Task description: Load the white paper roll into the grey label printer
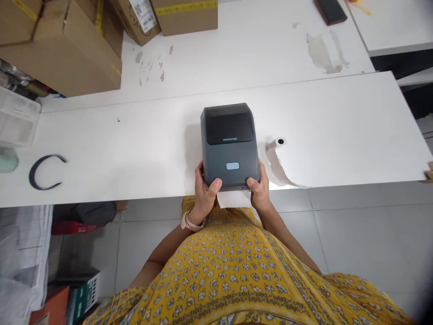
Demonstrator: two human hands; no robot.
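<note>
A dark grey label printer [230, 155] with a glossy black lid and a pale blue button is at the front edge of the white table. My left hand [205, 192] grips its lower left corner, thumb on the top face and the other fingers at the side. On the lower right corner my right hand [260, 187] holds it the same way. White paper [234, 199] hangs from under the printer's front, between my hands. To the right lies a small paper roll [280, 142], its loose end trailing to the table edge. Whether the printer rests on the table or is slightly raised, I cannot tell.
Cardboard boxes [84, 49] stand at the back left. A dark curved band [34, 172] lies on the left of the white table [142, 158], near a clear plastic bin [16, 115]. A dark phone [330, 11] is at the back right.
</note>
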